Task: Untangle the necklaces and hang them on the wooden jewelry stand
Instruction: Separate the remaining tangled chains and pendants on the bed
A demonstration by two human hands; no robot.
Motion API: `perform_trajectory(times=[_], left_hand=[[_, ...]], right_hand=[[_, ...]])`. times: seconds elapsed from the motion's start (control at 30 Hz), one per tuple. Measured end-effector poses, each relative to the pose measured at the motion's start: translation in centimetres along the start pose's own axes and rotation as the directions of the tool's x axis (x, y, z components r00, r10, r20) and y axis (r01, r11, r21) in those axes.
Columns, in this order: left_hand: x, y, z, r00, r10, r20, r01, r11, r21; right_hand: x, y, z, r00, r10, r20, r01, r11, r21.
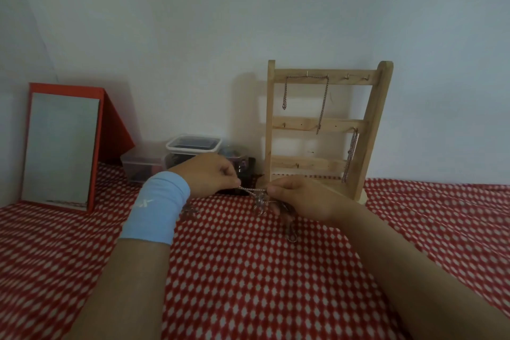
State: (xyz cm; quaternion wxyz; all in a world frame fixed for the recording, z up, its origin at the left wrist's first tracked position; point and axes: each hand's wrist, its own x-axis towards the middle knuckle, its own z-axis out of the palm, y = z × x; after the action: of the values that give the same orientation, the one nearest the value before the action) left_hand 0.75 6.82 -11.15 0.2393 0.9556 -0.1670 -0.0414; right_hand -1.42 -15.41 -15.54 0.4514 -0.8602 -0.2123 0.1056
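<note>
A mirror [59,146] in a red frame leaned at the far left of the counter [248,284], which was covered by a red-and-white cloth. Beside it sat 2 clear plastic boxes [193,143]. The left hand [212,174], with a light blue wristband [157,207] on its wrist, pinched 1 end of a short taut stretch of chain. The right hand [298,199] pinched the other end, the 2 hands close but not touching. The tangled necklaces [260,203] hung in a knot from that stretch, just above the cloth. Behind the right hand stood the wooden stand [298,124], by the wall. A long chain [324,102] draped over hooks on its top rail, and a second chain [350,154] hung from the middle rail at the right.
</note>
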Motion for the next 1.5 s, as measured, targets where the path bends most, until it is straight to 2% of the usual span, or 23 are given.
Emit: perform_trajectory(times=[0.07, 0.17, 0.2, 0.27, 0.3, 0.33, 0.4, 0.5, 0.6, 0.7, 0.8, 0.9, 0.97, 1.07, 1.17, 1.33, 1.5], left_hand=[[0.1, -0.6, 0.2, 0.995, -0.071, 0.068, 0.074, 0.997, -0.037], [0.4, -0.7, 0.8, 0.995, -0.059, 0.077, 0.075, 0.969, -0.234], [0.6, -0.6, 1.2, 0.997, -0.040, 0.061, 0.059, 0.935, -0.349], [0.8, -0.3, 2.0, 0.998, -0.014, 0.056, 0.046, 0.775, -0.630], [1.0, -0.2, 2.3, 0.999, 0.002, 0.051, 0.035, 0.706, -0.707], [1.2, -0.2, 2.6, 0.999, 0.014, 0.038, 0.017, 0.702, -0.712], [1.4, -0.2, 2.9, 0.999, 0.018, 0.031, 0.005, 0.793, -0.609], [1.5, 0.5, 2.9, 0.995, 0.012, 0.097, 0.035, 0.885, -0.464], [1.2, 1.1, 2.8, 0.994, 0.033, 0.102, 0.008, 0.926, -0.377], [0.9, 1.0, 2.4, 0.994, 0.093, 0.065, -0.071, 0.955, -0.288], [1.0, 0.5, 2.6, 0.996, 0.087, 0.021, -0.080, 0.973, -0.216], [1.4, 0.2, 3.0, 0.997, 0.058, -0.052, -0.070, 0.960, -0.269], [1.5, 0.2, 3.2, 0.998, 0.046, -0.053, -0.059, 0.959, -0.278], [1.6, 0.3, 3.2, 0.999, -0.006, 0.034, 0.014, 0.965, -0.263], [1.5, 0.6, 3.5, 0.986, -0.021, 0.164, 0.075, 0.942, -0.328], [1.8, 0.2, 4.2, 0.991, 0.061, 0.115, -0.023, 0.952, -0.304], [2.0, -0.2, 4.3, 0.995, 0.062, 0.074, -0.038, 0.959, -0.282]], right_hand=[[0.2, 0.2, 0.1, 0.999, 0.003, -0.037, -0.003, 1.000, -0.010], [0.4, 0.4, 0.1, 0.999, 0.029, -0.044, -0.029, 0.999, 0.014], [0.5, 0.5, 0.1, 0.999, 0.030, -0.042, -0.029, 1.000, 0.012], [0.6, 0.6, 0.3, 0.997, 0.035, -0.069, -0.031, 0.998, 0.051], [0.8, 0.7, 0.4, 0.994, 0.049, -0.096, -0.039, 0.995, 0.094], [0.9, 0.7, 0.4, 0.990, 0.067, -0.121, -0.050, 0.988, 0.143], [1.2, 0.7, 0.5, 0.982, 0.093, -0.162, -0.056, 0.974, 0.221], [1.1, 0.6, 0.6, 0.976, 0.046, -0.214, -0.002, 0.979, 0.202], [1.0, 0.4, 0.6, 0.974, 0.011, -0.227, 0.036, 0.978, 0.205], [0.9, 0.6, 0.3, 0.973, 0.032, -0.230, 0.027, 0.968, 0.248], [0.8, 0.9, 0.1, 0.978, 0.063, -0.197, -0.007, 0.962, 0.273], [0.9, 1.0, 0.2, 0.976, 0.109, -0.188, -0.052, 0.958, 0.282], [1.0, 1.0, 0.2, 0.976, 0.111, -0.185, -0.059, 0.962, 0.265], [1.0, 1.0, 0.4, 0.974, 0.127, -0.189, -0.051, 0.930, 0.363], [1.1, 0.9, 0.4, 0.967, 0.142, -0.212, -0.028, 0.887, 0.462], [1.2, 1.1, 0.0, 0.967, 0.139, -0.214, -0.014, 0.867, 0.499], [0.9, 1.3, -0.4, 0.962, 0.131, -0.237, -0.031, 0.922, 0.386]])
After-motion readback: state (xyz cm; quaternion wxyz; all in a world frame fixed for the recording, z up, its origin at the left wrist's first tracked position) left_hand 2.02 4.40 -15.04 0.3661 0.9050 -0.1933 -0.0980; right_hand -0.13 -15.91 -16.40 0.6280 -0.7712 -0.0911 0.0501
